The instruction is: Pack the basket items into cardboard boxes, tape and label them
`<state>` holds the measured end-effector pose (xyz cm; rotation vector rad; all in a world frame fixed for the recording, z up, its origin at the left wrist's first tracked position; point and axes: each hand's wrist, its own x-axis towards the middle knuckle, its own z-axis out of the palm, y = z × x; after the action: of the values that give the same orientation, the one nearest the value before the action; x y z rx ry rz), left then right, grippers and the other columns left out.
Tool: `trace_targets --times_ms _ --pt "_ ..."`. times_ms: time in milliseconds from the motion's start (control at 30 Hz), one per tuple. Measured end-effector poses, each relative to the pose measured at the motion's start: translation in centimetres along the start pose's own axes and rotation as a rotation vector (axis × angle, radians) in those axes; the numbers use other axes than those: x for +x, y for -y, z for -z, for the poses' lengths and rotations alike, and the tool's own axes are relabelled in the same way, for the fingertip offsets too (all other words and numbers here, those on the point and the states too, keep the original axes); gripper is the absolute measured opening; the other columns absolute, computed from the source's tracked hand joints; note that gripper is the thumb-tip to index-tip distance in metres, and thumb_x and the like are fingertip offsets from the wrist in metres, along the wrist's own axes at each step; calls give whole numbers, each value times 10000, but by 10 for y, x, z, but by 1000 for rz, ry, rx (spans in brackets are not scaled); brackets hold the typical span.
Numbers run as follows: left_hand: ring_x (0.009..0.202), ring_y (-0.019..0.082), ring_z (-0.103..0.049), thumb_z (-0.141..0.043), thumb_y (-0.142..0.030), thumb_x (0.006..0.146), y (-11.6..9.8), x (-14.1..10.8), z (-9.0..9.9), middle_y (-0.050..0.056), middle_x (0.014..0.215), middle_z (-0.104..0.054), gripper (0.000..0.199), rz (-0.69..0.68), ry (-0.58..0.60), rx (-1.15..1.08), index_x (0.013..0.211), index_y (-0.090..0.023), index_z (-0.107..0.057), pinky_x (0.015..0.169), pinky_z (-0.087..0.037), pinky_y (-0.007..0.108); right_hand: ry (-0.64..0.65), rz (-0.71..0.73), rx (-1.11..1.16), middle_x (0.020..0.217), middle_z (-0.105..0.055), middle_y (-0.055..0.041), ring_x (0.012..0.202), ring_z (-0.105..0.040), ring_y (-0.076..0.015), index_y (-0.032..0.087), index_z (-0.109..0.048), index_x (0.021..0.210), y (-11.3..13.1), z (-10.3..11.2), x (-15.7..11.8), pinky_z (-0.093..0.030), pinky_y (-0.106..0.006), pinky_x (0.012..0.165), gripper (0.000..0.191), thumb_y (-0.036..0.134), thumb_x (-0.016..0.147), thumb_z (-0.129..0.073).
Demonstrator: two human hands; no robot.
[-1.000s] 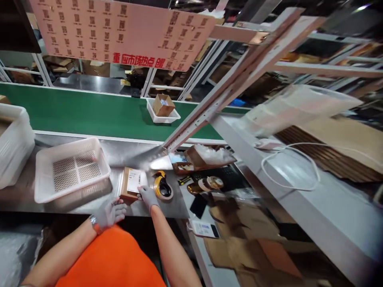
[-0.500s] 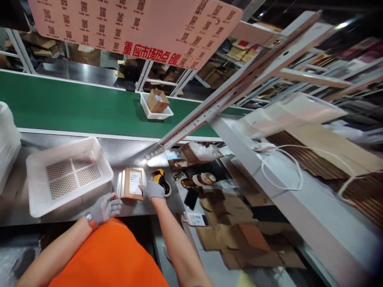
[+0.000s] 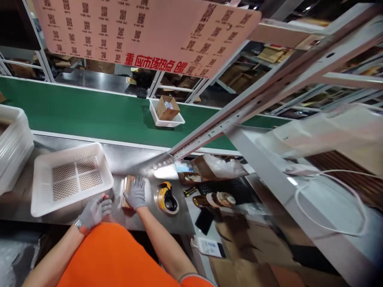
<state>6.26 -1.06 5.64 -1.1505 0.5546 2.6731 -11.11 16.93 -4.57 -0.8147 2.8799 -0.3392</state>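
A small cardboard box lies on the metal bench, largely covered by my right hand. That gloved hand rests flat on its top with the fingers spread. Left of the box, my left hand, also gloved, is held at the near edge of a white plastic basket, fingers loosely curled and apart, with nothing seen in it. The basket has a mesh floor and holds nothing. Right of the box lies a yellow and black tape dispenser.
Beyond the bench runs a green conveyor belt with a white basket holding an open carton. Stacked white baskets stand at the left. A slanted metal post, a phone and flattened cardboard are at the right.
My right hand has moved left from the box's right edge onto its top, covering the white label. My left hand has shifted slightly left. The camera view has shifted.
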Motion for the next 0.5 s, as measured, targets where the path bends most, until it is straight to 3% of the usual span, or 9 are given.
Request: trace_targets --times_ms 133,267,400,500 --pt "580 178 -748 -579 -245 1130 9 -4 -25 62 760 -767 207 -10 -54 37 961 -151 -655 540 -557 245 19 170 86 1809 -344 -316 1710 -292 -438 23 -507 1672 0 5 12 -167 -616 1400 792 249 933 -680" --pt "547 176 -731 -523 -236 1148 19 -8 -44 60 717 -753 263 -46 -98 28 938 -151 -656 511 -533 243 122 443 363 1718 -542 -236 1625 -457 -343 126 -746 1433 5 10 12 -264 -604 1389 555 119 892 -621" --pt "547 175 -727 -483 -216 1153 21 -18 -46 50 703 -747 274 -164 -191 -70 940 -163 -647 519 -544 247 248 453 763 1475 -762 -144 1390 -679 -282 156 -794 1323 1 13 -34 -498 -466 1232 481 133 910 -548" --pt "571 173 -740 -467 -167 1130 22 -31 -28 37 723 -753 249 -286 -295 -162 955 -178 -643 546 -575 251 471 524 802 1004 -866 -40 971 -804 -238 218 -872 1038 -23 16 -80 -620 -347 904 348 230 983 -529"
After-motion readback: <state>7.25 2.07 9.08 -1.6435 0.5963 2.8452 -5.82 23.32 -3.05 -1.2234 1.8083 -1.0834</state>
